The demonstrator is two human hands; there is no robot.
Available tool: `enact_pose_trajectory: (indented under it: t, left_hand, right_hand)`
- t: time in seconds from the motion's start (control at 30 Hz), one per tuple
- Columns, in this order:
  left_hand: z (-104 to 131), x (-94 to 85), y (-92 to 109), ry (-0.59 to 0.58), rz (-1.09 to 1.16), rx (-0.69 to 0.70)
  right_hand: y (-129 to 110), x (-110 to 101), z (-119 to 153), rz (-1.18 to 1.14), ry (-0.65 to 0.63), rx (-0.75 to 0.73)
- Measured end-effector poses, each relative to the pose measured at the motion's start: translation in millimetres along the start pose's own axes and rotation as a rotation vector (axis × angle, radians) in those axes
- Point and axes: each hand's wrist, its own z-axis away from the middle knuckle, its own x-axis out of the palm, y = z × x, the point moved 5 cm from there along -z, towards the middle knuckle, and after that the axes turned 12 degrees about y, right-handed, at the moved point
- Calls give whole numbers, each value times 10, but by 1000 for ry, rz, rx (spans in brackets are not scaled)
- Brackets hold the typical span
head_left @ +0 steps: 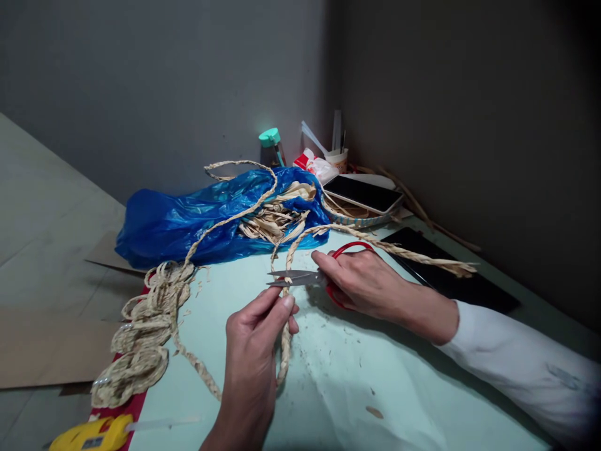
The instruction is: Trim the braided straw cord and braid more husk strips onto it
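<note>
My right hand (359,279) grips the red-handled scissors (300,277), whose parted blades point left. A braided straw cord (285,351) passes between or right beside the blade tips; which of the two I cannot tell. Just below the blades, my left hand (258,338) pinches this cord between thumb and fingers. From there the braid loops up and over to the right, ending in a frayed tip (462,269) above my right forearm. Part of the cord is hidden behind my left hand.
A blue plastic bag (188,219) of dry straw lies at the back. Coiled braid bundles (136,341) line the left edge, near a yellow glue gun (96,433). A phone (364,193), a black tablet-like slab (451,269) and a cup of tools (337,160) are at back right.
</note>
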Motion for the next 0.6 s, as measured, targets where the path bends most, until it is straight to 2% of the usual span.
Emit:
enact_pose_trajectory:
  t: [0.27, 0.6]
  left_hand:
    - [-4, 0, 7, -6, 54, -12]
    - [-111, -19, -29, -45, 108, -58]
  right_hand:
    - [-14, 42, 8, -49, 21, -11]
    - [-10, 124, -8, -15, -40, 10]
